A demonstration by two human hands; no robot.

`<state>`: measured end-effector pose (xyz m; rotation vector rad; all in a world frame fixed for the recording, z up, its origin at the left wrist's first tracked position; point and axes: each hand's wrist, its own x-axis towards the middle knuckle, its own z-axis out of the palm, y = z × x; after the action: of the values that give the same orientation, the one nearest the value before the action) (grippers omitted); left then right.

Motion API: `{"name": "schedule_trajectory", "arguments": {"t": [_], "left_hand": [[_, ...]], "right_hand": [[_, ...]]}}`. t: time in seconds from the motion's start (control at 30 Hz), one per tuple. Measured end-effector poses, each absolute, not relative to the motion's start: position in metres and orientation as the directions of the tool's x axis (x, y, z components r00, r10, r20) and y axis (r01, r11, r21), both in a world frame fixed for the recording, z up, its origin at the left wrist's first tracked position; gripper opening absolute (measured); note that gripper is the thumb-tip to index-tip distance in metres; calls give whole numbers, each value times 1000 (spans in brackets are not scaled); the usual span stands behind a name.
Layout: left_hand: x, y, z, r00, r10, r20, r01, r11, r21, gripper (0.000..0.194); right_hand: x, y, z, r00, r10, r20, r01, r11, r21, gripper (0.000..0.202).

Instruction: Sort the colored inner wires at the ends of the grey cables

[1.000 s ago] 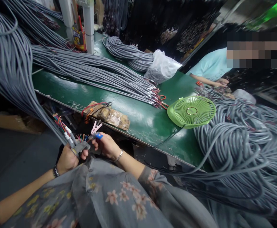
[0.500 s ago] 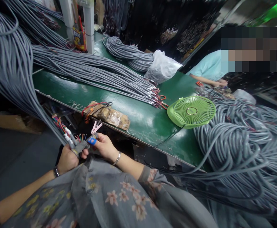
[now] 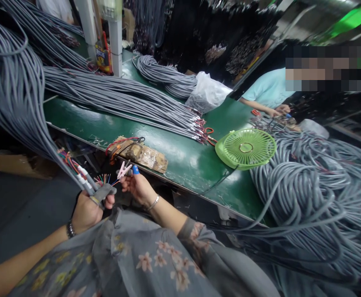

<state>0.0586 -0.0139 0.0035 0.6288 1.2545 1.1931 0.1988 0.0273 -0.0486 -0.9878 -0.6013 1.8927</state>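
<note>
Wires (image 3: 106, 179) fan between both hands' fingers (image 3: 127, 178) — seemingly pinched.

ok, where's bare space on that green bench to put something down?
The green bench is bare between the brown block, the fan and the cable bundle; another bare strip lies left of the block, along the near edge. The far side and the cable heap at right are crowded.

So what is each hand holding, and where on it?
Left hand grips the grey cable near its stripped end; right hand pinches the pink clip by its tail.
</note>
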Motion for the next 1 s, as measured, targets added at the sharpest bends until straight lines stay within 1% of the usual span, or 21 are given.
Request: {"name": "schedule_trajectory", "arguments": {"t": [0.13,0.23,0.3,0.4,0.5,0.6,0.73,0.83,1.0], "left_hand": [[66,-9,5,-130,926,-354,-343,293,892,25],[70,-5,5,-144,923,-358,-360,288,888,25],[71,-3,3,-148,917,-370,-369,296,881,25],[71,-3,1,-153,910,-386,-367,310,877,26],[70,-3,-3,-158,900,-406,-354,333,874,28],[69,-4,-7,-145,897,-418,-331,355,875,31],[68,-5,-10,-126,903,-410,-325,353,877,35],[67,-6,-9,-114,908,-403,-335,347,876,34],[62,-10,-12,-120,917,-381,-346,321,882,27]], "right_hand": [[196,40,-47,-312,896,-317,-508,-439,-741,54],[192,44,-48,-322,899,-296,-558,-433,-708,55],[190,45,-48,-312,896,-317,-602,-444,-663,52],[188,44,-48,-287,889,-358,-649,-455,-609,42],[187,44,-47,-262,889,-374,-666,-447,-596,34],[187,45,-48,-253,894,-369,-671,-437,-599,32],[186,44,-49,-271,894,-358,-666,-443,-601,34],[187,42,-48,-288,882,-374,-653,-466,-597,36],[193,40,-40,-368,837,-404,-616,-545,-568,50]]}}
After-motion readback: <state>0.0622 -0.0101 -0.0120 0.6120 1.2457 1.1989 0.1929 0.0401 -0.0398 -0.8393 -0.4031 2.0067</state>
